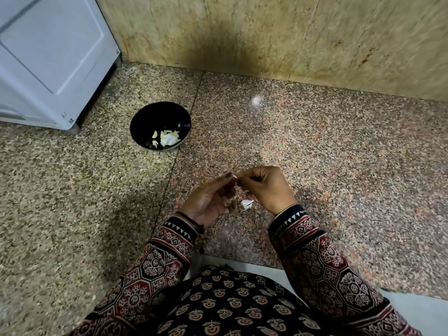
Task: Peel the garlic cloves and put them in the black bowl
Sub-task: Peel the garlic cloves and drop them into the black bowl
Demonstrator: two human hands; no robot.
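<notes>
Item under work: one clove (236,177), held in the air at frame centre between both hands. Only a pale sliver shows, so whether it is peeled cannot be told.

Left hand (211,202): palm up, thumb and forefinger pinching the clove from the 9 o'clock side, the other fingers loosely curled. A dark bracelet (191,220) sits at the wrist.

Right hand (265,187): back of the hand to the camera, fingers curled tight, its tips nipping the clove from the 3 o'clock side.

White scrap (247,204): lying on the counter (339,154) at 6 o'clock from the clove, between the wrists. Skin or garlic cannot be told.

Bowl (155,117): black, upright on the counter at 10 o'clock from the hands, well apart from them. Peeled cloves (167,139) lie in its near side.

Surroundings: speckled granite counter. White appliance (48,57) at 10 o'clock beyond the bowl, near it but not touching. Beige stone wall (242,32) across 12 o'clock. Patterned sleeves (327,263) enter from 6 o'clock.
</notes>
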